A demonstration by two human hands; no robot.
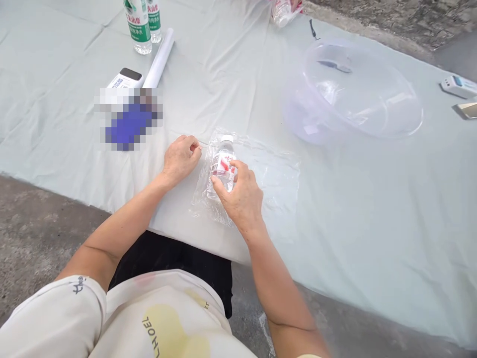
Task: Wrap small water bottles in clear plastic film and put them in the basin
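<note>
A small clear water bottle [225, 154] with a white cap and a red-and-white label lies on a sheet of clear plastic film [278, 174], its cap pointing away from me. My right hand [244, 196] has its thumb and fingers around the bottle's label, gripping it from the right. To the left of the film, my left hand [182, 158] is closed, thumb and forefinger pinched together at the film's left edge. Whatever is between those fingertips, if anything, is too small to make out. The film is crinkled around and under the bottle.
A clear plastic basin [316, 114] stands on the cloth-covered table [357, 209] at right. Two water bottles [138, 30], a white roll [159, 59], a white device [126, 77] and a blurred blue patch [130, 124] are at left. Small devices [458, 85] sit far right.
</note>
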